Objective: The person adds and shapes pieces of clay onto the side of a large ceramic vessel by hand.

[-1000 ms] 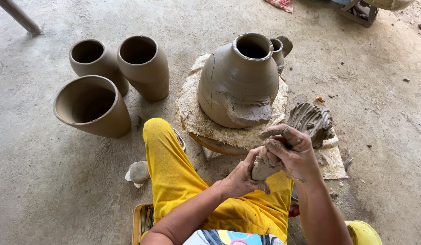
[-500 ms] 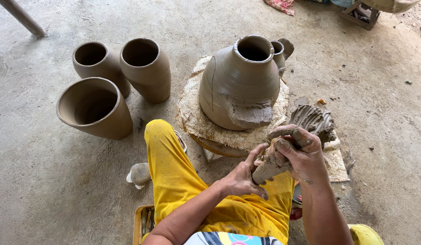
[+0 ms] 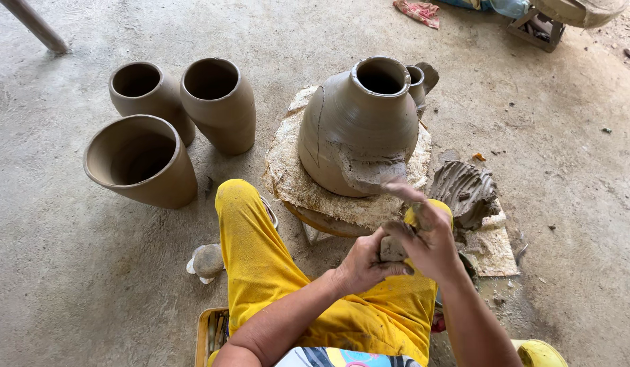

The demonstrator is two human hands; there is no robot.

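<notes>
The person sits on the concrete floor (image 3: 91,285) in yellow trousers (image 3: 260,265), both hands together over the lap. The left hand (image 3: 359,264) and the right hand (image 3: 430,239) are closed around a small lump of wet clay (image 3: 391,249), pressed between palms and fingers; most of the lump is hidden by them.

Just beyond the hands stands a large unfired clay pot (image 3: 359,129) with a narrow open mouth, resting on a round crusted board (image 3: 288,177). A rough patch of fresh clay shows low on its near wall, and a crack runs down its left side. To the right of the hands, a ridged heap of raw clay (image 3: 464,191) lies on a flat slab (image 3: 498,248).

Off to the left, well apart, three open-mouthed pots cluster: a wide one tilted (image 3: 142,162) and two upright ones (image 3: 220,102) behind. A small smooth stone (image 3: 207,261) lies beside the left leg.
</notes>
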